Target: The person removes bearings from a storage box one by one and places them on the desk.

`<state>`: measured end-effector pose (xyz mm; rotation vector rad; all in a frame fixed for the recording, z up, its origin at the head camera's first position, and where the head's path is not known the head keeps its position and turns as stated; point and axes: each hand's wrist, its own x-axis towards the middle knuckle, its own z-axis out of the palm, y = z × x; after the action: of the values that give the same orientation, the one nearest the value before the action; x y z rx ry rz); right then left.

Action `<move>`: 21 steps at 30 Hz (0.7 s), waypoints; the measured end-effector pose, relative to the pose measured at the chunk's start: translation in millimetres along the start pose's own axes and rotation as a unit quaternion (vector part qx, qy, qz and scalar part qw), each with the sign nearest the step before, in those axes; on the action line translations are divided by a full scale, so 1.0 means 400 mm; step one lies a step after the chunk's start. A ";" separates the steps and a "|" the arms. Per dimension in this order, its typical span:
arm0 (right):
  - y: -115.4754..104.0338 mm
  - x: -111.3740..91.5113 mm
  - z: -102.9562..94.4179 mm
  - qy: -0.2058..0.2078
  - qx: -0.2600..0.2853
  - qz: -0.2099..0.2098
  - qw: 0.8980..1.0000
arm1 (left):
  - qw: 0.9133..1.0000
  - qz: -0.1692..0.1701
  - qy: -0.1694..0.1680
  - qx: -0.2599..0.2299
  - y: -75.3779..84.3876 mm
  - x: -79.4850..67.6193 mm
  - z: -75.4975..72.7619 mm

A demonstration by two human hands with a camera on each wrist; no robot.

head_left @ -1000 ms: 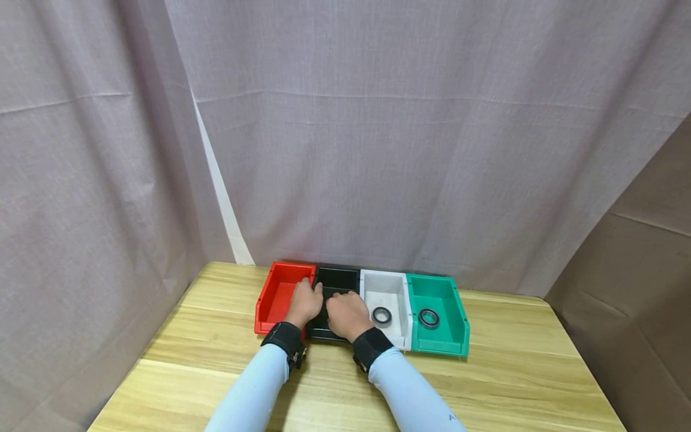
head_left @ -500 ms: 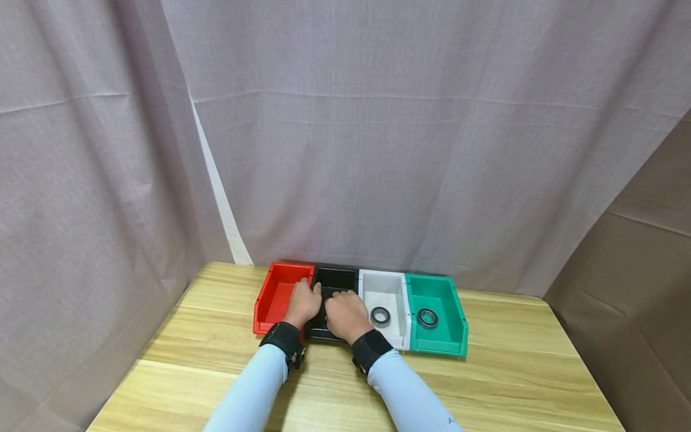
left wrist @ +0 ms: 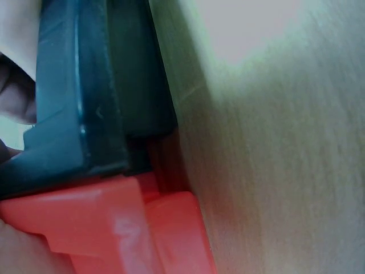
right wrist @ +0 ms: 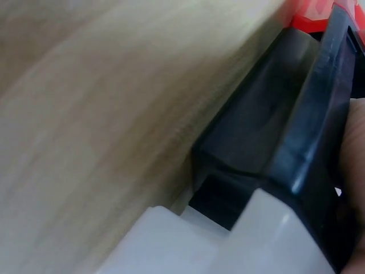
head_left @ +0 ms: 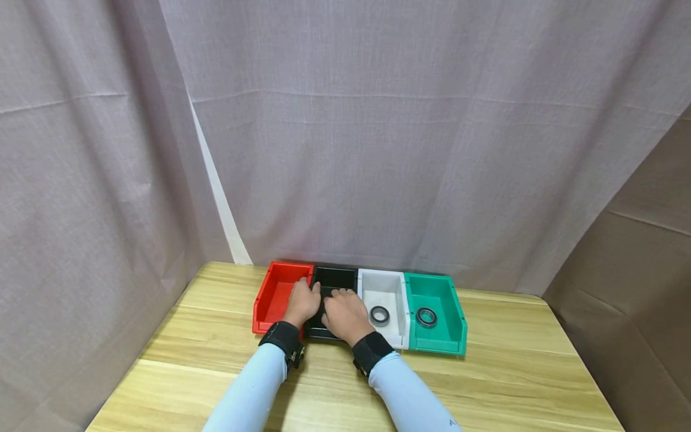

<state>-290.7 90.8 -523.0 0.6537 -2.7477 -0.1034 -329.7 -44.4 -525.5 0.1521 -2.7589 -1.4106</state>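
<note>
My left hand [head_left: 303, 302] straddles the meeting walls of the red bin [head_left: 281, 298] and the black bin [head_left: 335, 278]. Its fingers dip into the red bin, and its thumb points over the black one. In the left wrist view, skin shows inside the red bin [left wrist: 108, 228], beside the black bin [left wrist: 63, 120]. My right hand [head_left: 347, 315] reaches into the black bin, fingers bent down near the wall it shares with the white bin [head_left: 397, 333]. Part of this hand [right wrist: 355, 154] shows behind the black bin's front; what its fingertips hold is hidden, and I cannot tell.
A ring bearing [head_left: 379, 316] lies in the white bin. Another bearing [head_left: 426, 318] lies in the green bin [head_left: 445, 345] at the row's right end. The bins stand side by side on a wooden table [head_left: 486, 384], close to a grey curtain [head_left: 345, 150] behind.
My right hand's fingers have loosened from a tighter fist, and its thumb has spread a little to the left. The left hand keeps its place. Bins and bearings stay put.
</note>
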 end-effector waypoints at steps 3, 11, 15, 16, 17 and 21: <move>0.001 -0.003 0.001 0.013 0.008 -0.001 1.000 | 1.000 0.001 -0.001 0.001 0.001 -0.001 -0.001; 0.007 -0.003 -0.001 0.004 0.038 0.001 0.999 | 1.000 0.006 0.003 0.002 -0.009 0.009 0.003; 0.015 -0.011 -0.008 0.026 0.041 -0.008 0.999 | 1.000 0.023 0.009 0.010 -0.019 0.023 0.012; 0.016 -0.014 -0.010 0.034 0.043 -0.010 0.998 | 1.000 0.025 0.005 0.005 -0.023 0.027 0.015; 0.015 -0.018 -0.012 0.042 0.046 -0.012 0.998 | 1.000 0.026 0.006 0.004 -0.033 0.036 0.022; 0.010 -0.038 -0.022 0.076 0.068 -0.022 0.995 | 1.000 0.026 0.012 0.003 -0.073 0.073 0.050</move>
<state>-276.8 101.2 -518.5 0.7268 -2.6101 0.1194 -358.3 -48.4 -561.3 0.0956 -2.7263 -1.3798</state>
